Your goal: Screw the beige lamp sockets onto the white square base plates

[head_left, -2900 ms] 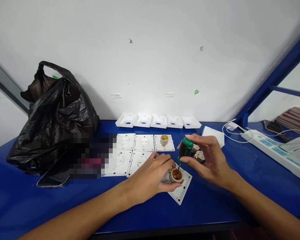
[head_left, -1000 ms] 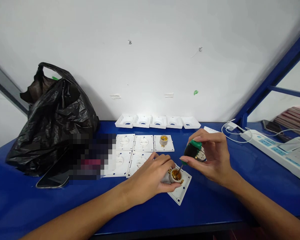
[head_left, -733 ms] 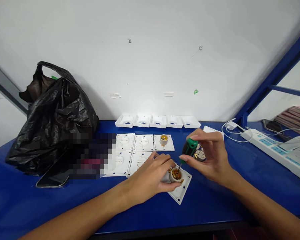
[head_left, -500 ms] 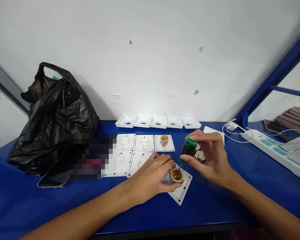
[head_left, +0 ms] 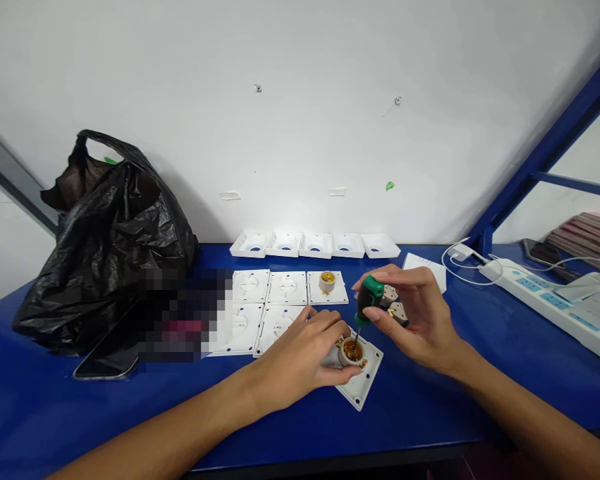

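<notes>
My left hand point(head_left: 313, 347) grips a round lamp socket point(head_left: 351, 352) with a brass-coloured inside, thumb in front and fingers behind. Under the socket lies a square white base plate point(head_left: 363, 390), turned at an angle on the blue table. In my right hand point(head_left: 417, 317) is a green and black screwdriver point(head_left: 371, 297), held by thumb and fingers at its handle. Its shaft points down into the socket; the tip is hidden inside. Partly behind the right hand sit loose socket pieces point(head_left: 397, 312). Another plate point(head_left: 340, 295) carries a socket point(head_left: 327, 281) farther back.
White plates point(head_left: 286, 288) lie left of centre, with several white covers point(head_left: 316, 245) in a row along the wall. A black plastic bag point(head_left: 115, 247) and a phone point(head_left: 107, 357) are at left. A power strip point(head_left: 555, 300) with white cables lies at right.
The screwdriver handle has tilted more upright and shifted slightly left, and the right hand's fingers have turned with it. My left hand stays on the socket. The view has shifted a little.
</notes>
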The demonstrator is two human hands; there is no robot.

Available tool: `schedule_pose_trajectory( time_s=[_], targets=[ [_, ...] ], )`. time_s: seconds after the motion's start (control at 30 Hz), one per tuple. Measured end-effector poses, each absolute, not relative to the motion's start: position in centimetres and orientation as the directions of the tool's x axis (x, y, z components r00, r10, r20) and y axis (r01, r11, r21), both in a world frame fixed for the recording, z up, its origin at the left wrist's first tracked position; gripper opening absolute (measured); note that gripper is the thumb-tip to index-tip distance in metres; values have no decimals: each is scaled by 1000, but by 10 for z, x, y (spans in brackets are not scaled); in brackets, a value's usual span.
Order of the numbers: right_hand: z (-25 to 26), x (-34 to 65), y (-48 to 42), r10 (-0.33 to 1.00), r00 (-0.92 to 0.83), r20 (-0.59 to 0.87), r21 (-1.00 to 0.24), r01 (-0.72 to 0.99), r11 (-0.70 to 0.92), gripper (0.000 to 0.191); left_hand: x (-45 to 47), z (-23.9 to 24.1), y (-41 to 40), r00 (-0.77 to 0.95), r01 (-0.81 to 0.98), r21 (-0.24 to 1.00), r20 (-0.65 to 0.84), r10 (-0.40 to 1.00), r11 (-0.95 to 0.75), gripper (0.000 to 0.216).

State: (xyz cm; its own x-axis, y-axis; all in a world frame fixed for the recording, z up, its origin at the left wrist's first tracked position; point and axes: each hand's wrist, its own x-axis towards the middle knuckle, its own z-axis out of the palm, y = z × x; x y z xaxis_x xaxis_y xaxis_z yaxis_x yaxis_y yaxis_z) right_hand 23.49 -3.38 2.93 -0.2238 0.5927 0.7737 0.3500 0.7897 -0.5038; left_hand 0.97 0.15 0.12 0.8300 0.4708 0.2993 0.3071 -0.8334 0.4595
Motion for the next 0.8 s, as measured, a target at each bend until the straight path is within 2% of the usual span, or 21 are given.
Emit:
schedule_pose_trajectory(
  time_s=[0.1, 0.23, 0.37, 0.53, 0.7, 0.8],
  targets=[
    [30, 234, -33, 515, -184, 837, -436, 343, 832, 59, 10, 1, 2, 831, 316, 453, 291, 474, -833, 31],
    [29, 234, -34, 590, -207, 781, -498, 363, 787, 55, 9, 1, 1, 828, 320, 454, 293, 478, -832, 31],
    [28, 235, -35, 538, -185, 823, -450, 367, 814, 58, 9, 2, 1, 830, 313, 453, 296, 472, -835, 32],
    [26, 236, -36, 613, -235, 754, -499, 402, 768, 60, 9, 3, 1, 832, 312, 462, 288, 473, -830, 30],
    [23, 236, -34, 529, -183, 828, -428, 402, 809, 65, 9, 2, 1, 835, 314, 457, 284, 471, -832, 31],
    [19, 237, -35, 556, -181, 811, -451, 409, 793, 65, 9, 2, 1, 836, 311, 459, 283, 469, -832, 31]
  ],
)
